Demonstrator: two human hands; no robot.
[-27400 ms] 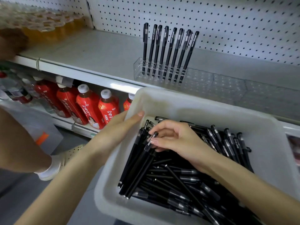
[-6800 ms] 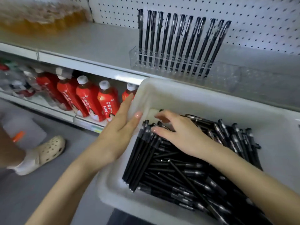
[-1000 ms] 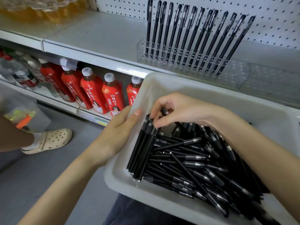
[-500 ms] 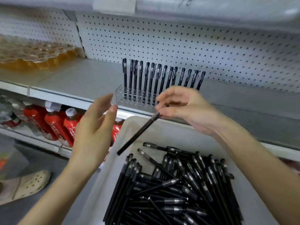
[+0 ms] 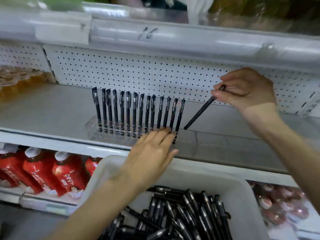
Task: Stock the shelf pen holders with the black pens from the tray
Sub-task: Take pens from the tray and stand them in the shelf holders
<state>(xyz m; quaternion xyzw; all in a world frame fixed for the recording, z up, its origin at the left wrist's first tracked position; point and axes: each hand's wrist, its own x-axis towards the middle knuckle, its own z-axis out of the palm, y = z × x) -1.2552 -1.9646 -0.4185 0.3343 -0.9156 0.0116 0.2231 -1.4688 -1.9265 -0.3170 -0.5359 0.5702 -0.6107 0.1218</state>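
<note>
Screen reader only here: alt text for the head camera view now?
The right hand pinches a black pen, tip angled down toward the clear pen holder on the shelf, just right of the row of standing pens. The left hand rests on the holder's front; the white tray of loose pens sits below.

Two bare hands in shot: the left hand (image 5: pixel 152 153) and the right hand (image 5: pixel 245 89). Behind them the left forearm (image 5: pixel 103 196) and the right forearm (image 5: pixel 285 144) are bare right out to the edge of view. The fingers (image 5: pixel 225 78) on the right are slim and long, and one nail (image 5: pixel 216 93) shows up clearly — neatly shaped, with a pale, glossy pink finish. The nails on the left hand are too blurred to tell.
</note>
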